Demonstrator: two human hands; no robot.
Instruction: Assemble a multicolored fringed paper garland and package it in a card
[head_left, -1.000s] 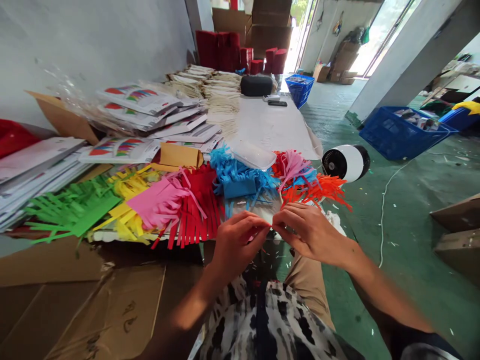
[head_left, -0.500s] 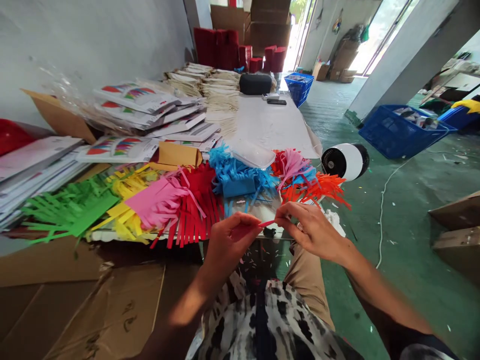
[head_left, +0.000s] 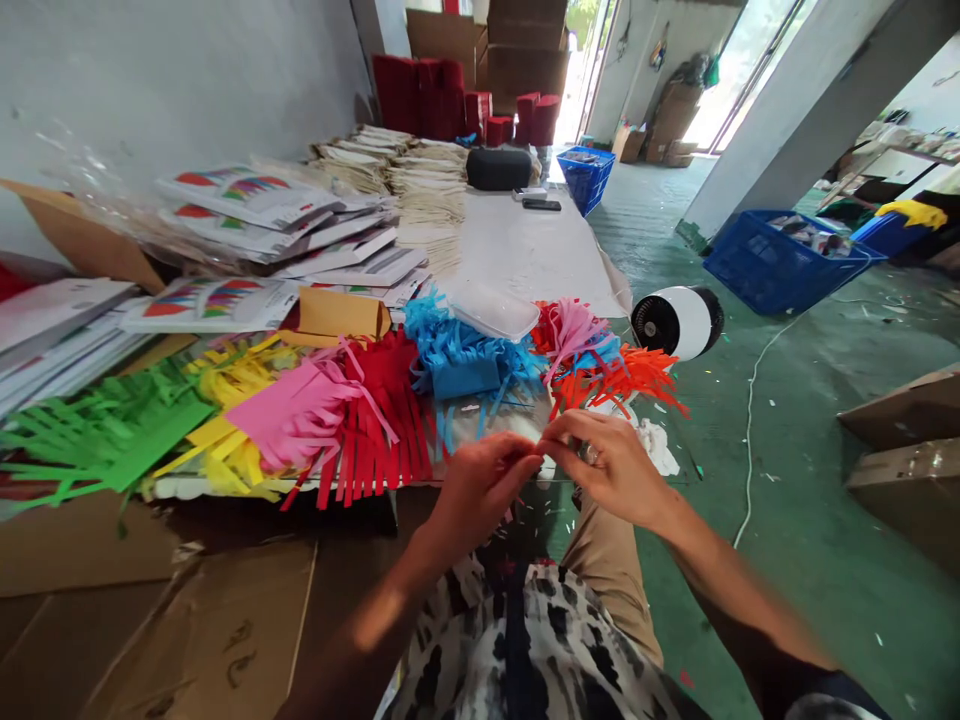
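Two grips [head_left: 478, 490] [head_left: 613, 468] pinching, one red strip [head_left: 539, 449] between

Wall, plain grey, smooth, left side [head_left: 225, 70]. Far wall, pale, standing between two tall openings [head_left: 636, 75]. Left opening, narrow, bright, greenery at its top [head_left: 586, 90]; right opening, wider, daylight washed to white [head_left: 741, 85]. Pillar, thick, grey, slanting in view [head_left: 806, 115]. Floor, green, littered with small pale scraps [head_left: 795, 560] — glossy near the openings. Long table, white-covered, beside the grey wall [head_left: 536, 255] — its far end toward the light.
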